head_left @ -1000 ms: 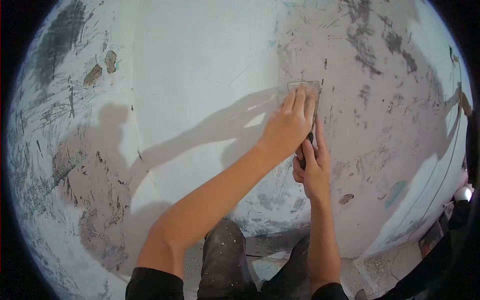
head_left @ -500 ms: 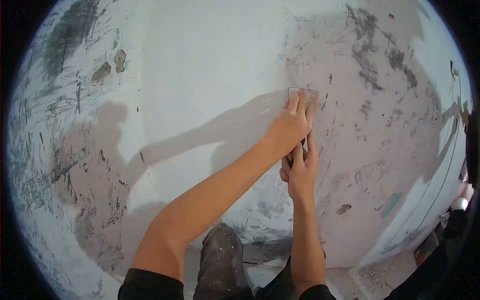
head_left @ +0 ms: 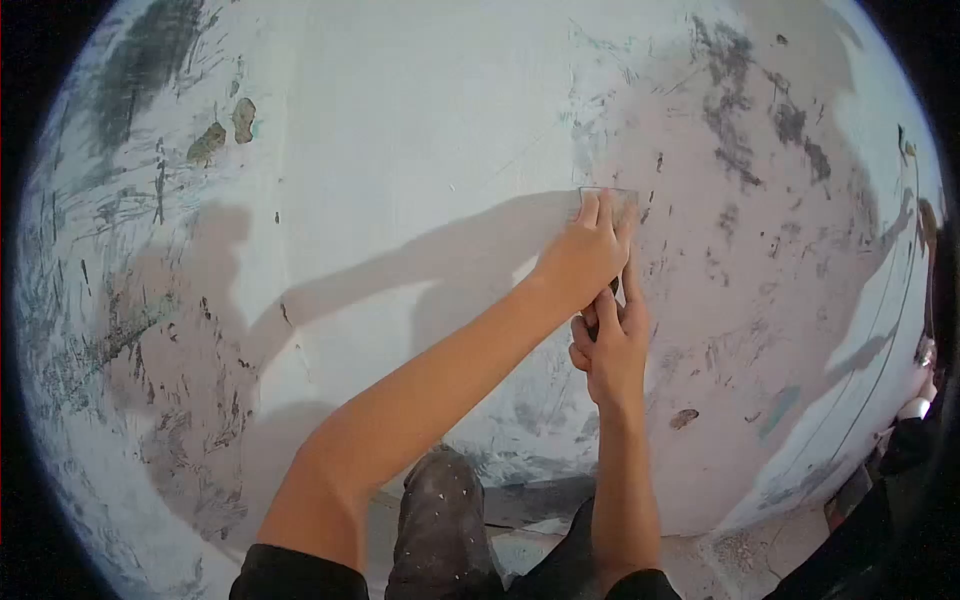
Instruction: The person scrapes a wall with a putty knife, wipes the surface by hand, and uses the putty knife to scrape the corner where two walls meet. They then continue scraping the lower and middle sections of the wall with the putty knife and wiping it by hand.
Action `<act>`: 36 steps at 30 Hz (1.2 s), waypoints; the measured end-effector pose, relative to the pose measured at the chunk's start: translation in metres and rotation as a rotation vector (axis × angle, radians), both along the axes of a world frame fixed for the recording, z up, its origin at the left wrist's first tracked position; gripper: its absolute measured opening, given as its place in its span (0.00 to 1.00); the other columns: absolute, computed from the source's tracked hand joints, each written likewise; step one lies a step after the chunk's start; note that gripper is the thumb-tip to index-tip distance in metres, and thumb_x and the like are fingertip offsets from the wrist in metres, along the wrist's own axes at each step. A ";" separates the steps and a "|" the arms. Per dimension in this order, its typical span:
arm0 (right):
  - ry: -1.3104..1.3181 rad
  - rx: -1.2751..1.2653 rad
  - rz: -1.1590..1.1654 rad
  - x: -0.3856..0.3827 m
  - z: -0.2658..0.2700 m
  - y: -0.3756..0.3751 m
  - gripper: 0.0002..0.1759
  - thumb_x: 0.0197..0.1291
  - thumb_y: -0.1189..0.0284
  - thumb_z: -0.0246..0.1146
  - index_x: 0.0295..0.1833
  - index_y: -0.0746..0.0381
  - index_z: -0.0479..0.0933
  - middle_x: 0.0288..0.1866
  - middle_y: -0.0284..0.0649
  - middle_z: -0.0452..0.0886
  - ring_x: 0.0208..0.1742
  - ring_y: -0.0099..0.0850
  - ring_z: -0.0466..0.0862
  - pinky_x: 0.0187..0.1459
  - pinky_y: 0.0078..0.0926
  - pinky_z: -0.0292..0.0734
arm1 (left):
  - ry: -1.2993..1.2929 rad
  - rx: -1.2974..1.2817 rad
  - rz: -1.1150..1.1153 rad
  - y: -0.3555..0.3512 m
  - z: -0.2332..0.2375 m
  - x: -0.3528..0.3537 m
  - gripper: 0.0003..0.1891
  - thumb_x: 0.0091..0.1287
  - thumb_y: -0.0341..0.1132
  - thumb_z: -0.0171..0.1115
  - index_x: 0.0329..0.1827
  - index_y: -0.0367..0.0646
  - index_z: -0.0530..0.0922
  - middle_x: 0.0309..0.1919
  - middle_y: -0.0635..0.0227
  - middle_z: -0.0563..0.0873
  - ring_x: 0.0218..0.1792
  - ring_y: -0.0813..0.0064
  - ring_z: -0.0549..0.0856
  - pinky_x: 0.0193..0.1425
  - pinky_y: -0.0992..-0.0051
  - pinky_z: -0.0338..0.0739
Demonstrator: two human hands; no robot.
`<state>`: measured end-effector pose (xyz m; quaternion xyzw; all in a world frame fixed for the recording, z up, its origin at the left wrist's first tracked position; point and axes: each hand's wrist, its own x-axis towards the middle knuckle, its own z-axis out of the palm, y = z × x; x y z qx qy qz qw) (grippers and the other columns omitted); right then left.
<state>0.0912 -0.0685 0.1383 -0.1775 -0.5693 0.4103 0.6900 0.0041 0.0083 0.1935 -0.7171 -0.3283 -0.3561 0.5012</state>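
Note:
A scraper with a thin, flat blade (head_left: pixel 622 194) lies against the patchy wall (head_left: pixel 400 120). On that blade, the stretched fingers of my left hand (head_left: pixel 585 255) press flat, and its thumb is hidden. Just below, my right hand (head_left: pixel 615 350) is closed around the dark handle (head_left: pixel 614 287), one finger stretched up along it. Most of the handle is covered by my hands. The blade sits where a smooth white stretch of wall meets a pinkish, dark-streaked one.
Two chipped holes (head_left: pixel 244 120) mark the wall's upper left, and another chip (head_left: pixel 684 419) lies at lower right. My dust-specked knee (head_left: pixel 440 510) is close to the wall's foot. Dark-clothed parts of another person (head_left: pixel 900 450) show at the right edge.
Both hands and the scraper have slid a little down the wall, and my right hand also sits slightly further right. The strip above the blade looks paler.

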 end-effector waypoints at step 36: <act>-0.020 0.022 -0.008 -0.001 -0.003 0.008 0.34 0.80 0.72 0.49 0.86 0.53 0.47 0.22 0.26 0.63 0.14 0.13 0.56 0.13 0.16 0.47 | -0.066 -0.015 -0.036 0.001 -0.003 -0.004 0.36 0.58 0.25 0.67 0.73 0.32 0.69 0.67 0.43 0.72 0.68 0.48 0.74 0.47 0.68 0.91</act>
